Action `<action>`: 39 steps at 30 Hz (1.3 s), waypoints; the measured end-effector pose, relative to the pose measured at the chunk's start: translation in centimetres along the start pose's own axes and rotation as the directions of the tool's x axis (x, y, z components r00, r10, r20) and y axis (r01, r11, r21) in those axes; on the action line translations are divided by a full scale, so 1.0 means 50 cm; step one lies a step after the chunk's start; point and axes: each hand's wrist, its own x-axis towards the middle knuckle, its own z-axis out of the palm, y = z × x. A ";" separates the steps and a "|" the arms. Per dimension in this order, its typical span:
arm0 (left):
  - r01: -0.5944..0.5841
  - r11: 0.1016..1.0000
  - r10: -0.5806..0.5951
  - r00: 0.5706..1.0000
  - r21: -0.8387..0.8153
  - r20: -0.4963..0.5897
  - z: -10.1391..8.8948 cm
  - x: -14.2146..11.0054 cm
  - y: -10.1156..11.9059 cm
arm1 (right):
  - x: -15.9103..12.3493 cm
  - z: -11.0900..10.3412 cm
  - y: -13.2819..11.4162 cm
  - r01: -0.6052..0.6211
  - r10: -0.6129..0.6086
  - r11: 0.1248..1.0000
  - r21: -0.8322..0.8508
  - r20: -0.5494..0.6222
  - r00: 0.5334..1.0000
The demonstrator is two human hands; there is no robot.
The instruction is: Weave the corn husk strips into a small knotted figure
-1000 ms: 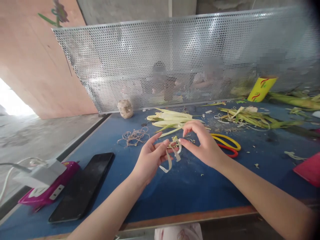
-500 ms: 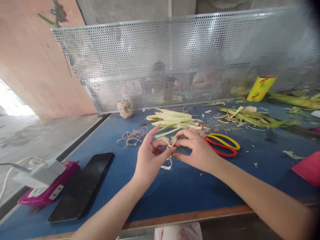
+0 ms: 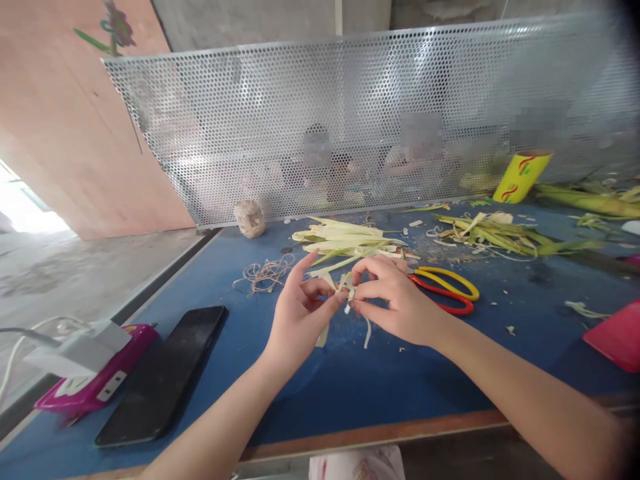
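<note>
Peering down through the head camera, I have the left hand [image 3: 300,310] and the right hand [image 3: 397,300] close together above the front of the blue table [image 3: 350,390], both pinching the pale strips [image 3: 349,283] between thumb and fingertips; I can't tell if it is one strip or several. Loose ends dangle beneath. I judge them nearly weightless, soft and bendy, with little slip but likely to split along their length, so I'd favour a light fingertip hold where they cross, clear of the thin tails. Just beyond the right wrist are the red and yellow scissors handles [image 3: 440,289]; past the left fingers, a string tangle [image 3: 263,275]. Farther off lie pale leaves [image 3: 345,233], then the perforated panel [image 3: 280,133].
</note>
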 end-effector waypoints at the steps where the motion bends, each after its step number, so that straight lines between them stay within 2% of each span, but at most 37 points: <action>1: 0.005 1.000 -0.005 1.000 -0.004 -0.006 0.000 0.000 0.001 | 0.001 -0.003 0.001 -0.001 0.001 1.000 0.016 0.017 1.000; 4: 0.025 1.000 -0.025 1.000 -0.005 -0.009 -0.003 0.002 0.005 | 0.006 -0.005 0.006 -0.041 0.029 0.992 0.119 0.101 0.994; 8: 0.057 0.998 -0.057 0.998 0.009 -0.015 -0.005 0.004 0.011 | 0.009 0.006 0.008 -0.208 0.143 0.930 0.302 0.224 0.964; 11: 0.059 0.998 -0.058 0.997 0.019 -0.049 -0.004 0.005 0.009 | 0.005 0.019 0.006 -0.299 0.195 0.839 0.455 0.262 0.945; 14: 0.043 0.999 -0.041 0.998 0.033 -0.041 -0.004 0.005 0.001 | 0.003 0.031 0.006 -0.331 0.206 0.722 0.607 0.269 0.941; 17: -0.009 0.996 0.012 0.999 0.085 -0.031 -0.007 0.005 -0.007 | 0.005 0.039 0.010 -0.355 0.225 0.631 0.690 0.276 0.935; 20: -0.094 0.976 0.106 0.993 0.199 -0.054 -0.009 0.003 -0.006 | 0.010 0.042 0.013 -0.382 0.253 0.583 0.717 0.287 0.924; 23: -0.133 0.958 0.169 0.977 0.254 -0.126 -0.008 0.001 -0.003 | 0.013 0.039 0.014 -0.413 0.262 0.560 0.718 0.319 0.911; 27: -0.096 0.979 0.114 0.989 0.180 -0.093 -0.007 0.003 -0.004 | 0.014 0.040 0.015 -0.432 0.273 0.524 0.734 0.336 0.901; 33: -0.082 0.985 0.095 0.992 0.154 -0.079 -0.010 0.008 -0.007 | 0.014 0.042 0.015 -0.413 0.315 0.498 0.762 0.284 0.906; 39: -0.115 0.985 0.135 0.980 0.130 -0.150 -0.010 0.009 -0.003 | 0.012 0.036 0.011 -0.405 0.340 0.531 0.744 0.251 0.906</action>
